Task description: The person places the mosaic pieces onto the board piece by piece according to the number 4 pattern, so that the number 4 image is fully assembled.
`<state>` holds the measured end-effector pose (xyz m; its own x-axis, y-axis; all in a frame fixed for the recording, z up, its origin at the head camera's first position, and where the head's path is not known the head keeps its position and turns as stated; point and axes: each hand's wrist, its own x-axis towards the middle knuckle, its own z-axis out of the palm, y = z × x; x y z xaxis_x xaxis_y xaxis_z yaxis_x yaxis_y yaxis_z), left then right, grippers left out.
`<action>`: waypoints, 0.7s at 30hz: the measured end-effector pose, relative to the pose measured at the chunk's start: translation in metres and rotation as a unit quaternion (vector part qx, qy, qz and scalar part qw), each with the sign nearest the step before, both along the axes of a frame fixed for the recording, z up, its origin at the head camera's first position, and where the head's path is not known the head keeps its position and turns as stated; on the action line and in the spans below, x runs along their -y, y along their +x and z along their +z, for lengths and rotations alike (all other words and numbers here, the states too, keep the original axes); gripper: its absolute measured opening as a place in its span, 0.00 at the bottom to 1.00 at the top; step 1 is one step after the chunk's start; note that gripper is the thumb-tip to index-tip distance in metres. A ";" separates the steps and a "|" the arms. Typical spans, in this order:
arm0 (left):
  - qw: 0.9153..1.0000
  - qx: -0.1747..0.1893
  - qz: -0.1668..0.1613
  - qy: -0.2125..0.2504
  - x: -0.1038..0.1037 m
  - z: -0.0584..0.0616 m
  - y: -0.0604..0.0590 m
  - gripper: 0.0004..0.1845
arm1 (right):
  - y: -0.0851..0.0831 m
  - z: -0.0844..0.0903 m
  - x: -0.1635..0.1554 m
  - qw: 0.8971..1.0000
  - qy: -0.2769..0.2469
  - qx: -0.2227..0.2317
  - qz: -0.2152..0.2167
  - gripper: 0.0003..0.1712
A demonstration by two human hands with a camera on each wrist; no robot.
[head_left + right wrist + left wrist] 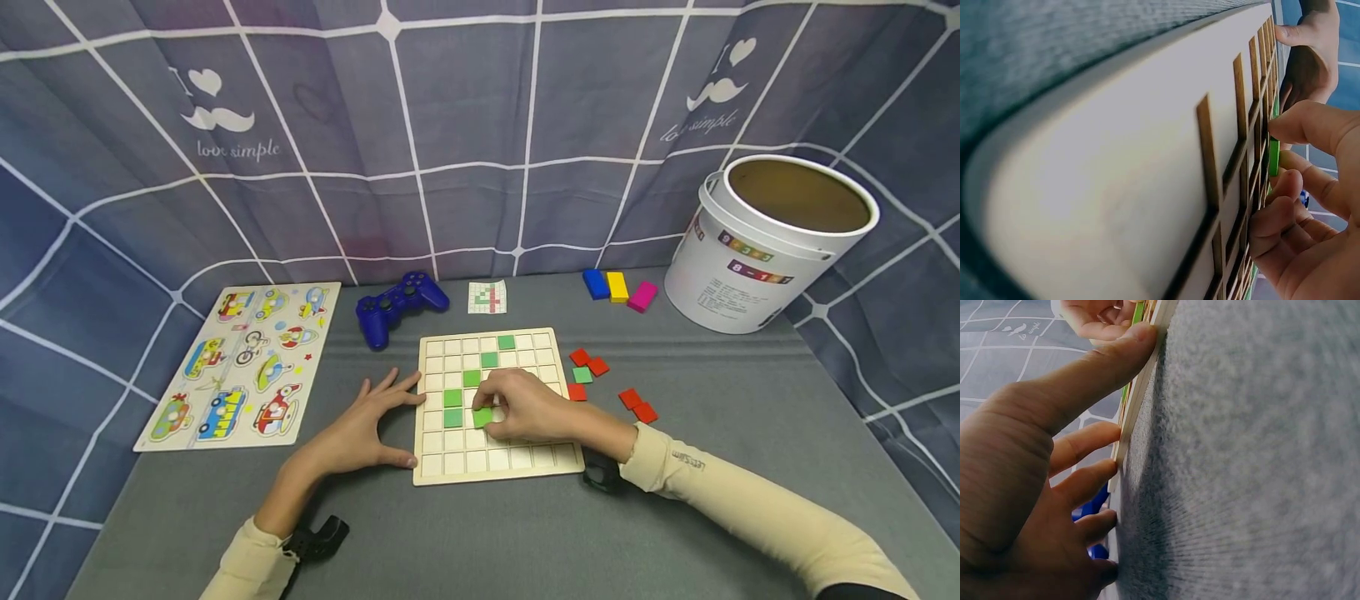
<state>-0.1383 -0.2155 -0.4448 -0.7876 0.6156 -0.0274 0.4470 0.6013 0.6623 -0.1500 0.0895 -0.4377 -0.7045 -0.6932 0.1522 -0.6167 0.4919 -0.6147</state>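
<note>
A wooden grid board point(517, 462) lies on the grey table, with several green square tiles set in a diagonal run, such as one near the top point(506, 342). My right hand point(525, 408) rests over the board's middle and pinches a green tile point(482, 417) against a cell; the tile's edge point(1273, 156) shows in the right wrist view. My left hand point(367, 425) lies flat on the table with straight fingers touching the board's left edge point(1138, 394).
Loose red tiles point(588, 362) and one green tile point(582, 375) lie right of the board. A pattern card point(487, 297), blue game controller point(397, 307), vehicle puzzle point(243, 362), three coloured blocks point(618, 287) and a white bucket point(765, 242) stand around.
</note>
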 end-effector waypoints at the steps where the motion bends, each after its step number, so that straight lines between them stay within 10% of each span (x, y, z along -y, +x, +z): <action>1: 1.000 0.000 0.000 0.000 0.000 0.000 0.000 0.48 | 0.000 0.000 0.001 1.000 0.003 0.001 -0.001 0.12; 21: 1.000 -0.004 -0.002 0.004 0.002 -0.004 -0.001 0.48 | -0.006 0.005 0.012 0.999 0.027 0.032 -0.004 0.13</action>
